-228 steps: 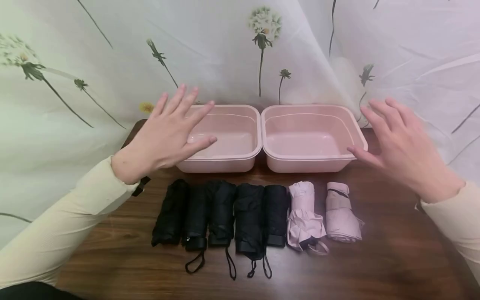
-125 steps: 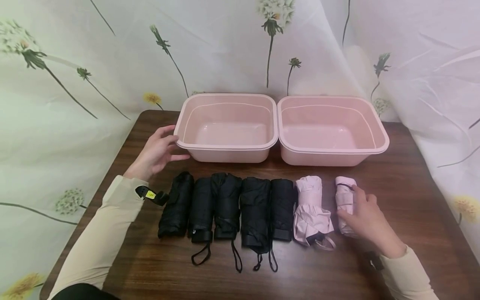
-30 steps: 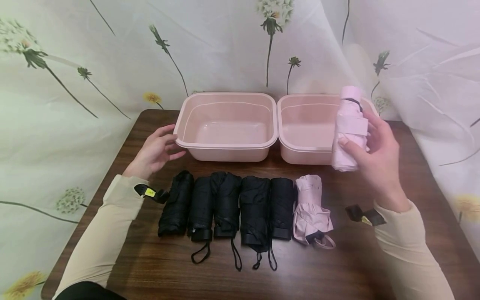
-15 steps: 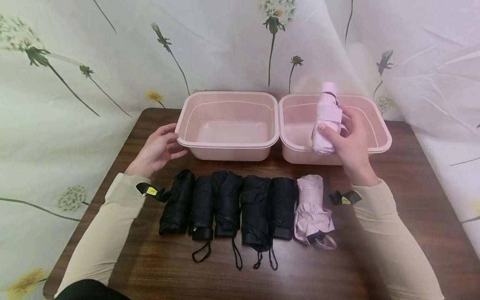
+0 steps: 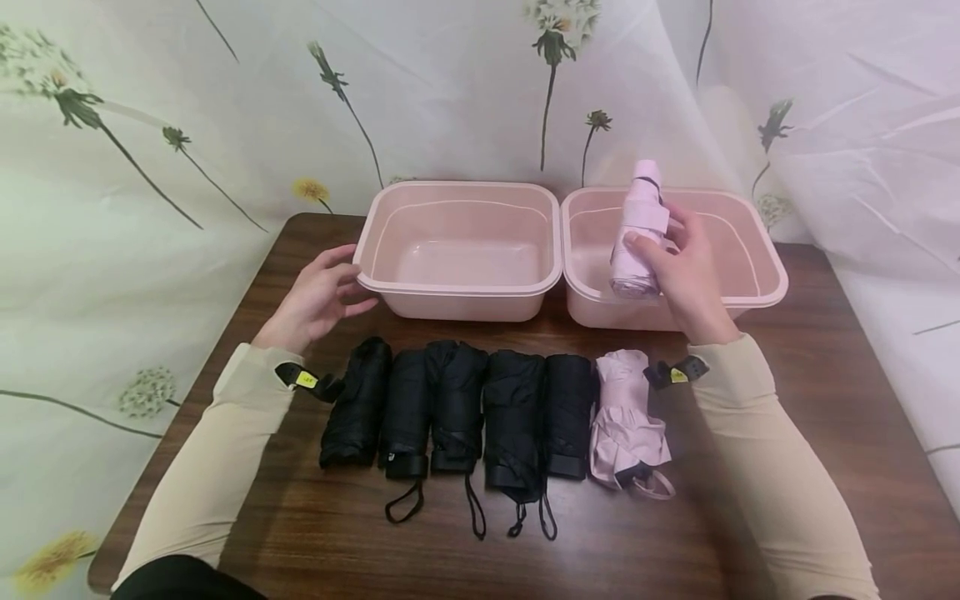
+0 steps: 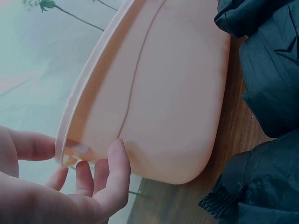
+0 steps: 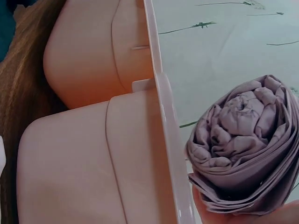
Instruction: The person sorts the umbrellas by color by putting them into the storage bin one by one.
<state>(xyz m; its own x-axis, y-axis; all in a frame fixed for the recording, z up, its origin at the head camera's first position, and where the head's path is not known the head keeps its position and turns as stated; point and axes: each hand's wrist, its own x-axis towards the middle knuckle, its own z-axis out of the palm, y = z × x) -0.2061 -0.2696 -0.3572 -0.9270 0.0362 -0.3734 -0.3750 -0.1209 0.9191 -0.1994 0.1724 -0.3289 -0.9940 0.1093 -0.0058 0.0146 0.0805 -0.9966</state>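
Note:
My right hand [image 5: 686, 262] grips a folded pale pink umbrella [image 5: 637, 233], tilted with its narrow end up, over the right pink basin [image 5: 750, 296]. In the right wrist view the rolled cloth end of the umbrella [image 7: 243, 144] faces the camera, beside the basin rim. My left hand [image 5: 315, 296] holds the left end of the other pink basin [image 5: 465, 304] at its rim. Up close in the left wrist view, the fingers [image 6: 119, 172] of that hand sit around the rim corner and against the basin's outer wall.
Several folded black umbrellas [image 5: 513, 417] lie in a row on the brown wooden table [image 5: 465, 558], before the basins. A pink umbrella with ruffled cloth [image 5: 628, 421] ends the row at the right. A flower-printed cloth [image 5: 450, 92] hangs behind.
My right hand has picked up the pale pink umbrella from the right end of the row, lifted it and carried it left over the right basin. The left hand came to the left basin's rim and stayed.

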